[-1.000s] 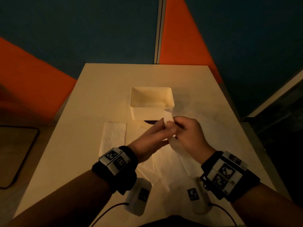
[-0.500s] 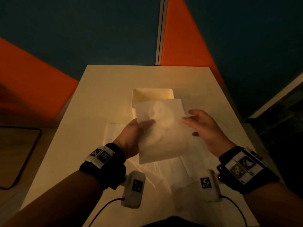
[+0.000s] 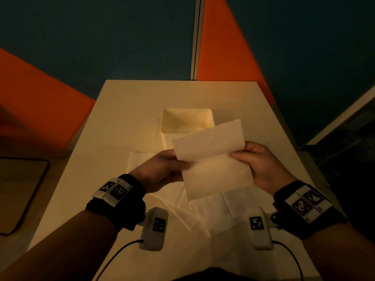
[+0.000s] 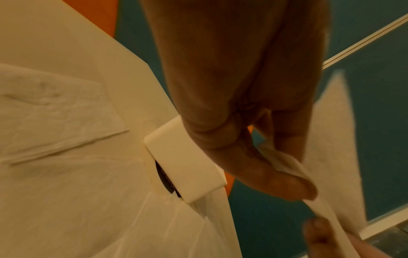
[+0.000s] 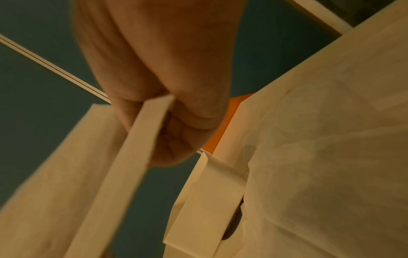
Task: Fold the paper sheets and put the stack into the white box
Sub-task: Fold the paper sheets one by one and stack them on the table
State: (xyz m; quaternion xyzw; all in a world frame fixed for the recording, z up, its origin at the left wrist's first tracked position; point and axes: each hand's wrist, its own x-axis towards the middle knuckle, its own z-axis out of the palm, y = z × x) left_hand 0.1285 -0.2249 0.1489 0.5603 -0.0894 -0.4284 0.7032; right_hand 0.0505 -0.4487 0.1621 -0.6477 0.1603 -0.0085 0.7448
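A thin white paper sheet [image 3: 213, 159] hangs in the air above the table, bent partway so its upper flap leans toward me. My left hand [image 3: 162, 169] pinches the sheet's left edge [image 4: 291, 167]. My right hand [image 3: 261, 165] pinches the right edge [image 5: 150, 125]. The open white box [image 3: 186, 122] stands just behind the sheet at mid table; its near wall is partly hidden. Several more sheets [image 3: 213, 211] lie flat on the table under my hands, and a folded sheet [image 3: 140, 159] lies to the left.
The cream table [image 3: 125, 110] ends at blue and orange wall panels behind. A dark-rimmed flat object [image 3: 18, 191] lies off the table's left side. Something dark [image 4: 165, 178] shows under the box's near side.
The hands parted from a bunched grip and spread the sheet out. The right hand now grips the right edge, and the upper part has bent over toward me.
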